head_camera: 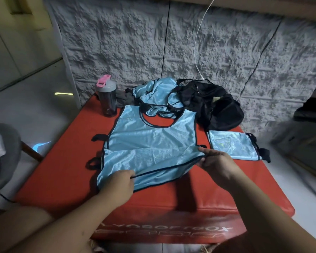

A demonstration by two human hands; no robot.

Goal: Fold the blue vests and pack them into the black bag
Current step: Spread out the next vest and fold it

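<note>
A light blue mesh vest (151, 137) with black trim lies spread on the red padded box (199, 194), neck hole toward the wall. Its near hem is lifted and turned partway over the body. My left hand (118, 183) pinches the hem at its left corner. My right hand (215, 160) pinches the same hem at the right side. A folded blue vest (232, 145) lies flat on the right of the box. Several crumpled blue vests (157, 94) are heaped at the back. The black bag (213, 105) slumps at the back right, beside the heap.
A dark shaker bottle (107, 96) with a grey lid and pink cap stands at the box's back left corner. A grey cloth (124, 100) lies behind it. A white cable (199, 42) hangs down the grey textured wall. A grey chair (2, 156) is at the left.
</note>
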